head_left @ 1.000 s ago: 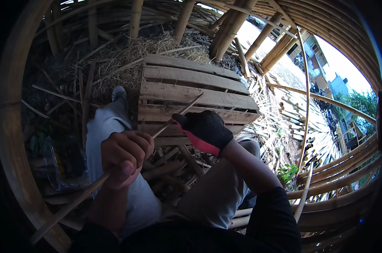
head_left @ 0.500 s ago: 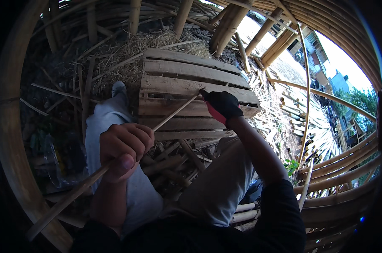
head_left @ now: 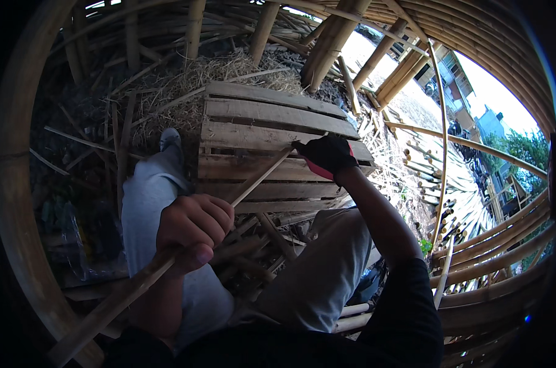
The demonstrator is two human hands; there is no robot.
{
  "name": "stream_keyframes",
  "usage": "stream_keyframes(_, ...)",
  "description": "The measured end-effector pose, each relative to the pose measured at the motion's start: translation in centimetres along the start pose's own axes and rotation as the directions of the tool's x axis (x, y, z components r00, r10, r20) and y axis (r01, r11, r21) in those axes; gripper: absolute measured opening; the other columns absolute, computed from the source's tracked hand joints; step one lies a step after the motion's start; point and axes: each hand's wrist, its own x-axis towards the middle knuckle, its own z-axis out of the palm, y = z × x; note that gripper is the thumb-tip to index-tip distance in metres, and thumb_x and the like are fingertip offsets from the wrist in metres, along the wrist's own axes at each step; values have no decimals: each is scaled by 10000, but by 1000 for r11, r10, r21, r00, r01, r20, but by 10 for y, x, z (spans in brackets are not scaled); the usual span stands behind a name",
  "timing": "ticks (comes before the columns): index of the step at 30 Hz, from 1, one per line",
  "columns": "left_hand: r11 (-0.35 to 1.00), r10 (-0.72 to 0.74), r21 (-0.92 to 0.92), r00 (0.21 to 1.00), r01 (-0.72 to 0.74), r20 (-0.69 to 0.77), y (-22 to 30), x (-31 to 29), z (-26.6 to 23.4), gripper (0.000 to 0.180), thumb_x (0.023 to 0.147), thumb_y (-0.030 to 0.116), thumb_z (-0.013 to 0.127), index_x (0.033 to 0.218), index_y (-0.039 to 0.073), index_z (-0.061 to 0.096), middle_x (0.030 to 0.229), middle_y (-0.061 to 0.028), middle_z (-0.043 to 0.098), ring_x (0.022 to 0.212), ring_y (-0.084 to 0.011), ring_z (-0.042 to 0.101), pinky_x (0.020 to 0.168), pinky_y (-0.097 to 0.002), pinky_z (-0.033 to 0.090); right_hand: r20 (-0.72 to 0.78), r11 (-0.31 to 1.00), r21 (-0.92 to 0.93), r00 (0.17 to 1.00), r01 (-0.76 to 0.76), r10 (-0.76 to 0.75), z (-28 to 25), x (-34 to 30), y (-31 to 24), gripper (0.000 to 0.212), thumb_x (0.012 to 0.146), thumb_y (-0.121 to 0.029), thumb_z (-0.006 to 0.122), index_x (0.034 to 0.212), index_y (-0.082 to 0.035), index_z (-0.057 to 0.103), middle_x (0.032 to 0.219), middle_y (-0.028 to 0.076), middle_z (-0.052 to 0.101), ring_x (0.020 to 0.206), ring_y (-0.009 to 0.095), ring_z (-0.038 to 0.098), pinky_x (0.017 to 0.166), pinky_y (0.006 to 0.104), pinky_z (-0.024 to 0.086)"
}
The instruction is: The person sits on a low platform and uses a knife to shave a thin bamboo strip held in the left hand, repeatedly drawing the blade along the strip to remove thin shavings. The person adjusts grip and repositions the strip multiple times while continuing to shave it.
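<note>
A long, pale bamboo strip (head_left: 262, 175) runs slantwise from the lower left up to the wooden slatted pallet (head_left: 247, 135). My left hand (head_left: 196, 228), bare, is closed around its middle, with the thumb along the near side. In a black and red glove, my right hand (head_left: 328, 156) is closed at the strip's far end, over the pallet's right part. Its fingertips meet the strip; a small light tip shows above the knuckles, and whether the glove holds anything else is hidden. The strip's lower end (head_left: 81, 336) passes beside my left forearm.
My knees (head_left: 305, 270) are bent on either side of the strip's line. Dry straw (head_left: 210, 67) and loose bamboo pieces lie beyond the pallet. Upright bamboo poles (head_left: 333, 46) stand behind it. A curved bamboo frame (head_left: 20, 202) rises at left; bamboo rails (head_left: 498, 264) are at right.
My left hand has shifted slightly right and down, and the strip has tilted with it. My right hand sits a little lower in view. The pallet also appears slightly lower and further left.
</note>
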Motion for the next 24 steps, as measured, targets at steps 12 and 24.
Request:
stream_keyframes(12,1000,17,2,996,-17,88,-2,-5,4,592,1016,262,584,505,110,328,431,9,337,353,-164,325,444,-335,308,-49,984,8,983,179,-178,-7,2,6,607,1039,-644,369,951,-217,792,906,89,768,861,314,726,790,436,554)
stream_keyframes(24,999,21,34,999,-19,-50,-1,-6,9,597,1017,274,577,491,119,343,410,10,302,348,-157,303,441,-333,296,-3,937,297,981,-185,195,-33,-50,-11,543,1056,-553,385,1074,-154,753,984,135,758,909,339,731,791,473,559)
